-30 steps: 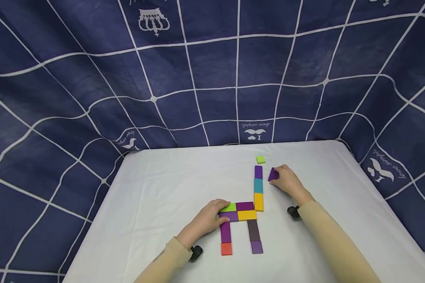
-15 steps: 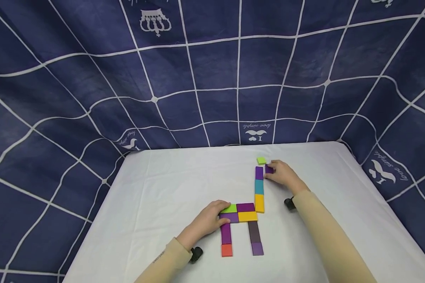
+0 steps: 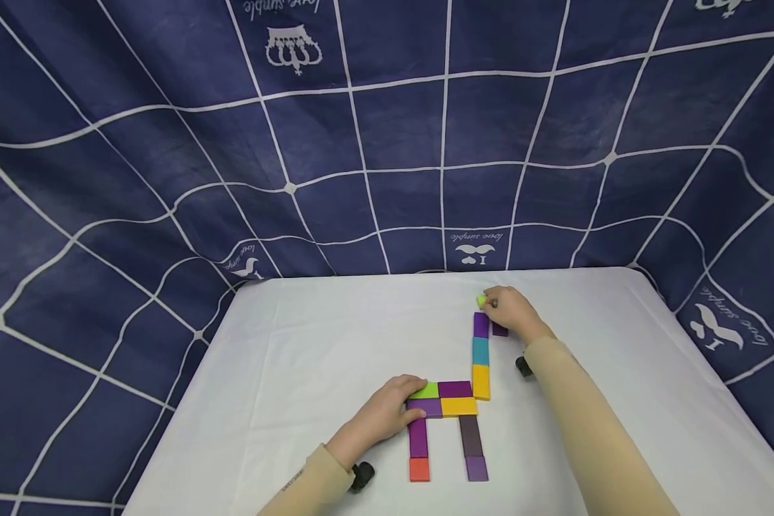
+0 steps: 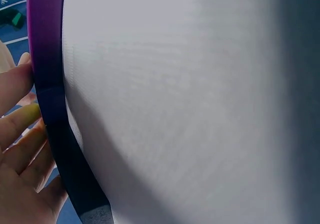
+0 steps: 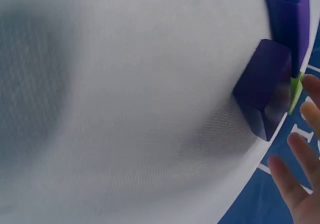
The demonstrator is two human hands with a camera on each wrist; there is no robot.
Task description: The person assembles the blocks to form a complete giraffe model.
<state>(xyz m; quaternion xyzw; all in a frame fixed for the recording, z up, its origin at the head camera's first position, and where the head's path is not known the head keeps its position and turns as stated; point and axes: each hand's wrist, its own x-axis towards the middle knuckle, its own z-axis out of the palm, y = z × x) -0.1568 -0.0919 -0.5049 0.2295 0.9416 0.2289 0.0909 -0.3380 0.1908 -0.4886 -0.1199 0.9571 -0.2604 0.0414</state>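
My left hand rests at the left end of a flat row of wooden blocks. Its fingers touch the lime block, and the thumb lies at the violet block below. At the back, my right hand has its fingertips at a small lime block, partly covering it; in the right wrist view its fingers are extended and spread. Just below that hand, a loose purple block lies beside the top of the upright column, whose purple, teal and yellow blocks run end to end.
Further blocks extend the shape: a plum and a yellow one, with two legs below ending in a red and a violet block. A white cloth covers the table; a navy curtain hangs behind.
My right hand set the purple block down beside the column's top, let go of it and moved up to the small lime block. My left hand stayed in place. The head view tilted slightly.
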